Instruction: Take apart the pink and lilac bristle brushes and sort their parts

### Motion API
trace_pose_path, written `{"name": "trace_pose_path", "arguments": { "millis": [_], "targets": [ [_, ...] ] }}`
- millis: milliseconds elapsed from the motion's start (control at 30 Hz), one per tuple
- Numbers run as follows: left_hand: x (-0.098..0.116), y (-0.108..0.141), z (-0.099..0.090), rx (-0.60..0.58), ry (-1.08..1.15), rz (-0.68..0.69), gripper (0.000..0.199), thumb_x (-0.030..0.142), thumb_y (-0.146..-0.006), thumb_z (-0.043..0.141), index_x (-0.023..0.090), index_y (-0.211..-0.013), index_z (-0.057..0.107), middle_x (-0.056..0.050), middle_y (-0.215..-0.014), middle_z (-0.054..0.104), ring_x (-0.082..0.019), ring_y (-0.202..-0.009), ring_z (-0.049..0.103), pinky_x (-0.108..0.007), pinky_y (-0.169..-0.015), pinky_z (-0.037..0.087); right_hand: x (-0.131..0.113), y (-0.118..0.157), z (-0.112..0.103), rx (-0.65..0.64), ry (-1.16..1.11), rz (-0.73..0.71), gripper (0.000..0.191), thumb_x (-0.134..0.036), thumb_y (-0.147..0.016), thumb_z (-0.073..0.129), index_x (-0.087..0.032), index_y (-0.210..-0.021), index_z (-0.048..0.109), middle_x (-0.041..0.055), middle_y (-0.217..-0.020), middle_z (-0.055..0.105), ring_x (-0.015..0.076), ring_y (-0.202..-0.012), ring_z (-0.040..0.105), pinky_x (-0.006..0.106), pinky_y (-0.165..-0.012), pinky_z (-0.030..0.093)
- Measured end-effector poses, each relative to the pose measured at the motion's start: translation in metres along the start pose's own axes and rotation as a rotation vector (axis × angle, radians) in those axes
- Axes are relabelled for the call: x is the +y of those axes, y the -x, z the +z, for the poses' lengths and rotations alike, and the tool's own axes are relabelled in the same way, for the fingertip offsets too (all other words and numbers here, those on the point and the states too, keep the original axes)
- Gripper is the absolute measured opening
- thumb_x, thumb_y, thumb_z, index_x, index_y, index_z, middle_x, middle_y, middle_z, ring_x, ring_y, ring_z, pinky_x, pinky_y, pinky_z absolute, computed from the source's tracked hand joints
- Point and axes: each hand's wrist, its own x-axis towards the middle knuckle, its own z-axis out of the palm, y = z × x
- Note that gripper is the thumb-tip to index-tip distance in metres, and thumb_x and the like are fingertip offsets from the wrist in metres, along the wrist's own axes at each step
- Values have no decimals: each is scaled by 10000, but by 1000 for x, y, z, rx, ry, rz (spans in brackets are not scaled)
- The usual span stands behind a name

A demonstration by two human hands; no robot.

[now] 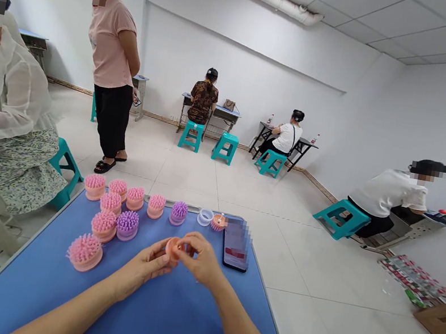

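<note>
Blue flat desktop, its left, right and far edges in view, the work set out upon it.

Left hand, bare: fingers and thumb grasping a small orange, round, smooth-looking piece, above the middle of the surface, short of the far edge. Right hand, bare: thumb and fingers pinching the same piece from its right side; the finer detail is hidden by the fingers.

By the left edge: one pink round bristled brush on a paler base, the nearest of its kind. Just beyond it, a second pink brush, with a purple round bristled brush just to its right.

Toward the far left corner: four more pink brushes, grouped. Along the far edge, left to right: another pink brush, a second purple brush, a whitish translucent ring and an orange round part with a white upright stem.

Near the far right corner: a black-framed smartphone, screen up and lit.

Beyond the desktop: a standing person in a pink shirt; farther off, a seated person in a brown patterned top.
</note>
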Motion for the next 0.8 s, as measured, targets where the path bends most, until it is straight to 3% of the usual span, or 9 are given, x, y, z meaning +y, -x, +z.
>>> {"name": "trace_pose_path", "arguments": {
  "millis": [100, 167, 267, 433, 533, 800],
  "targets": [
    [-2, -3, -2, 78, -68, -15, 741, 500, -638, 680, 203, -1261, 410, -128, -1229, 520, -212, -982, 575, -351, -893, 435, 3, -19, -18, 277, 304, 47, 120, -220, -782, 522, -212, -771, 641, 22, -790, 546, 145, -735, 520, 277, -693, 459],
    [-5, -6, -5, 107, -114, -22, 758, 522, -618, 679, 187, -1246, 420, -134, -1192, 546, -211, -959, 583, -343, -872, 446, 7, -37, -30, 368, 580, 70, 177, -213, -803, 488, -199, -847, 659, 64, -905, 535, 185, -872, 504, 314, -779, 440],
    [-12, -10, -9, 103, -153, -7, 735, 537, -609, 675, 184, -1211, 446, -122, -1126, 585, -203, -915, 597, -336, -838, 459, 14, -66, -38, 330, 763, 73, 220, -189, -813, 466, -188, -880, 676, 104, -1129, 475, 236, -1059, 418, 344, -871, 392],
    [-12, -12, -11, 106, -191, -13, 715, 551, -574, 691, 200, -1162, 486, -99, -1056, 616, -206, -889, 604, -333, -815, 467, 25, -98, -27, 210, 825, 71, 181, -181, -780, 521, -199, -813, 699, 81, -1250, 432, 268, -1202, 307, 391, -977, 294],
    [-10, -11, -9, 107, -195, -17, 696, 536, -569, 701, 197, -1144, 501, -89, -1025, 622, -197, -867, 606, -328, -808, 466, 32, -103, -18, 144, 848, 94, 157, -166, -760, 547, -185, -796, 699, 74, -1333, 376, 292, -1269, 231, 434, -1010, 231],
    [-14, -15, -11, 123, -138, -16, 672, 510, -531, 734, 195, -1086, 524, -70, -958, 624, -173, -798, 596, -326, -778, 462, 47, -92, -6, 49, 843, 157, 109, -209, -734, 601, -214, -794, 693, 48, -1394, 338, 303, -1293, 225, 476, -1019, 188]
  ]
}}
